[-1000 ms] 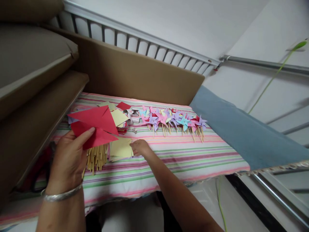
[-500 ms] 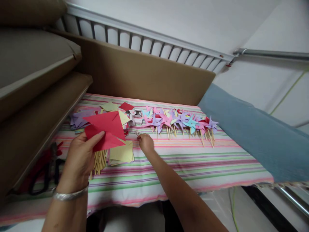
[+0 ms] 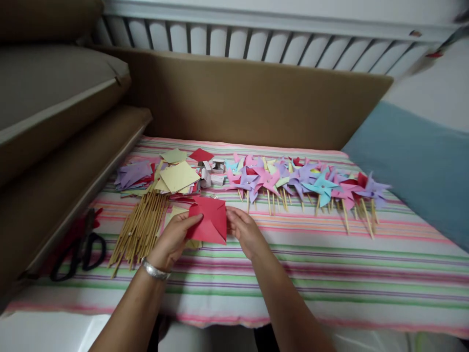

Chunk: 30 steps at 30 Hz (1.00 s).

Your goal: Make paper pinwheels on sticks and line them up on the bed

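Note:
My left hand [image 3: 179,233] grips a red paper square [image 3: 208,221] by its left side, thumb on top. Cuts run inward from the square's corners. My right hand [image 3: 245,227] is closed at the paper's right edge, its fingertips partly behind it. Whatever those fingers pinch is too small or hidden to name. Just beyond the paper lies a small pile of shiny metal bits [image 3: 214,197], mostly covered. Under and behind my left hand are yellow paper squares [image 3: 179,177] and a bundle of thin wooden sticks [image 3: 141,230].
Finished paper pinwheels [image 3: 269,180] on sticks lie in a row to the right. Small white boxes [image 3: 211,172] stand at the middle back. Black-handled scissors [image 3: 88,249] and purple paper pieces [image 3: 134,175] lie left. A cardboard panel [image 3: 249,102] borders the striped cloth [image 3: 311,274].
My right hand has left the small metal pile and come to the red paper's right edge. My left hand has brought the paper right and lower. The view has turned slightly.

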Tool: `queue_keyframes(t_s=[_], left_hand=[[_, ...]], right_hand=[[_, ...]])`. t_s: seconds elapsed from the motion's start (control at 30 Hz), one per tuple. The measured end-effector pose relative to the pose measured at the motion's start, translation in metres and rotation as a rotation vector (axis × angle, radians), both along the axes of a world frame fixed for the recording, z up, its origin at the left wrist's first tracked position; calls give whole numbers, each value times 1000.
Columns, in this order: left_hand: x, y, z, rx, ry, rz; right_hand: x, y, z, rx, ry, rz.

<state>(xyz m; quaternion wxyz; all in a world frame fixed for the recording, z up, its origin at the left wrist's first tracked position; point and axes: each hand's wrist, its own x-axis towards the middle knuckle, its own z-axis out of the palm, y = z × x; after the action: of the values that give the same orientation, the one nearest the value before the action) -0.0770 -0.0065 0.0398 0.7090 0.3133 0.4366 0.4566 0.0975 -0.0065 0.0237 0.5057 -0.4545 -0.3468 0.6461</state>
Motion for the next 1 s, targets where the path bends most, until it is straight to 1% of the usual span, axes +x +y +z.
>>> queue_keyframes(t_s=[0.17, 0.3, 0.4, 0.47, 0.5, 0.57, 0.63, 0.7, 0.8, 0.9, 1.0], left_hand=[[22, 12, 2, 7, -17, 9], [35, 20, 5, -32, -76, 19], [38, 24, 4, -63, -91, 62], [37, 26, 4, -78, -82, 87], [35, 27, 4, -79, -78, 93], [30, 28, 5, -56, -77, 104], [24, 28, 7, -17, -76, 121], [17, 28, 10, 7, -75, 134], [10, 26, 14, 18, -84, 123], [7, 24, 14, 14, -108, 114], [6, 23, 12, 5, -113, 115]], right_hand=[[9, 14, 1, 46, -8, -145], [13, 27, 1, 88, -13, -121], [16, 30, 1, 119, -57, -104], [19, 28, 2, 182, -129, -110], [21, 27, 4, 242, -196, -107], [24, 22, 9, 415, -383, -68], [25, 15, 15, 591, -567, 22], [23, 9, 20, 691, -677, 121], [15, 4, 20, 747, -769, 180], [7, 3, 17, 785, -828, 173], [2, 5, 14, 783, -843, 172]])
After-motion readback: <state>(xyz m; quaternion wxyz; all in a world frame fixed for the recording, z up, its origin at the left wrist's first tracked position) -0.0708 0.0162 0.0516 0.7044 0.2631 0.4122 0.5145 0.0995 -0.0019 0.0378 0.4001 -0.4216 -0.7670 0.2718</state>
